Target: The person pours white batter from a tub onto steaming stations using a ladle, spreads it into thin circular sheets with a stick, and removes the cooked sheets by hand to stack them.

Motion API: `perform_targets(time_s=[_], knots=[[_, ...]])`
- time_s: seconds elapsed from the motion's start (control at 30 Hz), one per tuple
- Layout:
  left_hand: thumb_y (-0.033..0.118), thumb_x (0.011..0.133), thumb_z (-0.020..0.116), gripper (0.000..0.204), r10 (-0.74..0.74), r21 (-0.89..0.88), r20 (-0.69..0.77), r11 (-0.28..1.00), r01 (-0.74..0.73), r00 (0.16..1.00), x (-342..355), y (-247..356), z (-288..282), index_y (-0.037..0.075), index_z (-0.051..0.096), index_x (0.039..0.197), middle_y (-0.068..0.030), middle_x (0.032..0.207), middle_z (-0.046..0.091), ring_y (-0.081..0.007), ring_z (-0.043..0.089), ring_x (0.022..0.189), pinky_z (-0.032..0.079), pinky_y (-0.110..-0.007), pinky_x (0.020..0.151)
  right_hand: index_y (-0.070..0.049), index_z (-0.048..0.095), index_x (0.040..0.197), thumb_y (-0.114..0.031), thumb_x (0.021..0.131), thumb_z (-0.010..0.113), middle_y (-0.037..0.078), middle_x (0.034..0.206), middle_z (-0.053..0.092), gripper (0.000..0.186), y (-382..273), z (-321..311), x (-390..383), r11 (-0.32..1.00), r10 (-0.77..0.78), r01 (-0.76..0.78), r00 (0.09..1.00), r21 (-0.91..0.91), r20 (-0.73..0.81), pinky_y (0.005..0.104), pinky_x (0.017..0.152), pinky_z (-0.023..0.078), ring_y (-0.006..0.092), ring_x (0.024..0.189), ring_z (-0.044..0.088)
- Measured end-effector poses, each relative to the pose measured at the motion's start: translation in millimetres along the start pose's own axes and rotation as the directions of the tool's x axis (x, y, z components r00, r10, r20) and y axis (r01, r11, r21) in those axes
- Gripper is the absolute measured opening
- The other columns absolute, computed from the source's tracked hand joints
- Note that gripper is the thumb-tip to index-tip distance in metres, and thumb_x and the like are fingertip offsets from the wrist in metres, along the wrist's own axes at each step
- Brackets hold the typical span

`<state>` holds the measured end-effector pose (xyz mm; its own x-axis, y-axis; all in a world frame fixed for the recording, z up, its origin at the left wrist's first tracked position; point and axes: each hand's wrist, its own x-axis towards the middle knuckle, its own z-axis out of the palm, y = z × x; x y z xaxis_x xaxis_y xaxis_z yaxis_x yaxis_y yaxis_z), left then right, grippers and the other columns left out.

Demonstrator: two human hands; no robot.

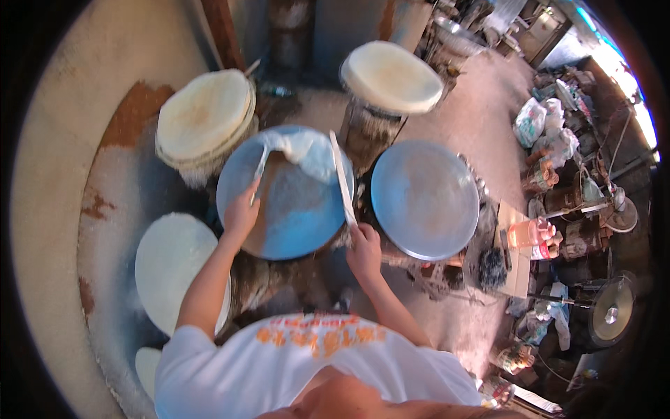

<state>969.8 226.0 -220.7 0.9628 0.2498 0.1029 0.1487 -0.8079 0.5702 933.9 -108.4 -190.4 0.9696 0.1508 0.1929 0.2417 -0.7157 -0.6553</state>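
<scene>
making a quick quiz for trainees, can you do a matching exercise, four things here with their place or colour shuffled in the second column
Column one:
1. long pale stick
2. thin tool
3. whitish layer
4. bottle

Column two:
A. along the far side of the central round pan
B. in the right hand
C. pinkish orange
D. in the left hand

Pairs: 1-B, 2-D, 3-A, 4-C

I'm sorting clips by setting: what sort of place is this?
Probably a small, rustic flatbread or pancake workshop. It has large, round, blue-grey metal griddles, round, pale, flatbread-like sheets in a stack, and a long, flat, pale wooden-looking spatula in the right hand.
</scene>
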Motion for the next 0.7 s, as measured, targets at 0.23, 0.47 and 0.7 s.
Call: perform_targets(time_s=[0.23,0.47,0.7], knots=[[0.018,0.085,0.06,0.056,-0.102,0.063,-0.065,0.992,0.106,0.993,-11,22,-38,0.034,0.044,0.136,-0.0152,0.109,0.064,-0.0361,0.061,0.094,0.05,-0.043,0.077,-0.006,0.065,0.106,0.002,0.068,0.059,0.011,0.101,0.061,0.039,-16,10,54,0.983,-0.18,0.178,0.982,-0.038,-0.06,0.0387,0.084,0.047,0.0329,0.099,0.055],[0.017,0.084,0.06,0.059,-0.267,0.05,0.015,0.963,0.266,0.963,-54,61,-62,0.035,0.043,0.137,-0.0189,0.104,0.064,-0.0368,0.063,0.088,0.05,-0.043,0.073,-0.004,0.066,0.106,0.0,0.069,0.057,0.011,0.103,0.063,0.038,-33,28,53,0.983,-0.167,0.162,0.984,0.091,0.06,0.0382,0.086,0.048,0.032,0.1,0.057],[0.017,0.083,0.063,0.064,-0.276,-0.051,-0.115,0.961,0.272,0.954,-84,55,-36,0.038,0.038,0.139,-0.0188,0.104,0.065,-0.037,0.063,0.089,0.05,-0.043,0.075,-0.008,0.068,0.103,-0.002,0.068,0.062,0.006,0.101,0.064,0.036,17,-3,79,0.968,-0.241,0.243,0.97,-0.062,0.04,0.0377,0.082,0.048,0.0293,0.093,0.057]])
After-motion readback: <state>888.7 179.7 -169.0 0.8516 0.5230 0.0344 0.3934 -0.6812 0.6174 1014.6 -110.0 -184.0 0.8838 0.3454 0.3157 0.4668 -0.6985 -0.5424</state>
